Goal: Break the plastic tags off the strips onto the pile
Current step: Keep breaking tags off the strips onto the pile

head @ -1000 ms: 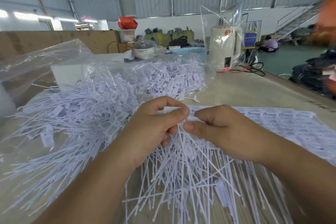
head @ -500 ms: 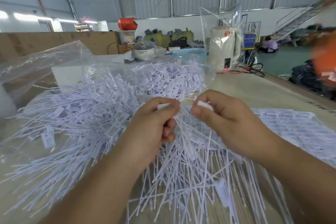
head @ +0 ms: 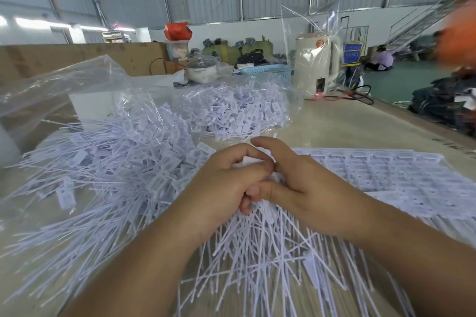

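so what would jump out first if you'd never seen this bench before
The sprawling pile of white tags with long thin stems, spread over the left and middle of the table on clear plastic. In the centre, the left hand and right hand meet, fingers curled together over the strip; what they pinch is hidden. To the right lie flat unbroken strips, and a cream kettle in a clear bag stands behind.

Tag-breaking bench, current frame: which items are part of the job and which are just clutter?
Job:
left hand and right hand, pinching at the strip between them
flat strips to the right
pile of loose tags to the left
bag of tags behind

Clutter:
kettle in a clear bag
pot
blue basket
cardboard
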Tool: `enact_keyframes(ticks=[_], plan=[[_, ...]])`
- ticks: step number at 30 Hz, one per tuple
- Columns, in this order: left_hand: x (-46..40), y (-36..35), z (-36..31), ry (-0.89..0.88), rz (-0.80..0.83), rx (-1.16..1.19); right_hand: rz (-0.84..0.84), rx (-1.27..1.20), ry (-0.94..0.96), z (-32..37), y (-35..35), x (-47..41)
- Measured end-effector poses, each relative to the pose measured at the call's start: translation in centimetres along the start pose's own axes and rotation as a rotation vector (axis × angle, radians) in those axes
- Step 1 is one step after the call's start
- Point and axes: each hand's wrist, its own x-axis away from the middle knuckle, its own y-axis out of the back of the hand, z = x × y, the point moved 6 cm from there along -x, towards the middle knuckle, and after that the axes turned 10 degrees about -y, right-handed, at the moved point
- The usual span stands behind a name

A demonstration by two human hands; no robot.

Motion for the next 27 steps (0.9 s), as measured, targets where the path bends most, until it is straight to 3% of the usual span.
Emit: enact_keyframes(ticks=[9,16,22,27], plan=[[-0.3,1.8,-0.6,-0.019,-0.067,-0.011,-0.077,0.055,-0.104,-0.9,2.5,0.1],[-0.2,1.7,-0.6,-0.068,-0.069,-0.119,-0.103,0.077,-0.068,-0.4,1.8,-0.1],[-0.1,1.3,-0.5,-0.041,-0.197,0.068,-0.377,0.176,-0.033,0.6,1.9,0.2],[0.2,1.0,0.4,0.135,-0.36,0.462,-0.7,0.044,0.018,1.4,4.0,1.0]])
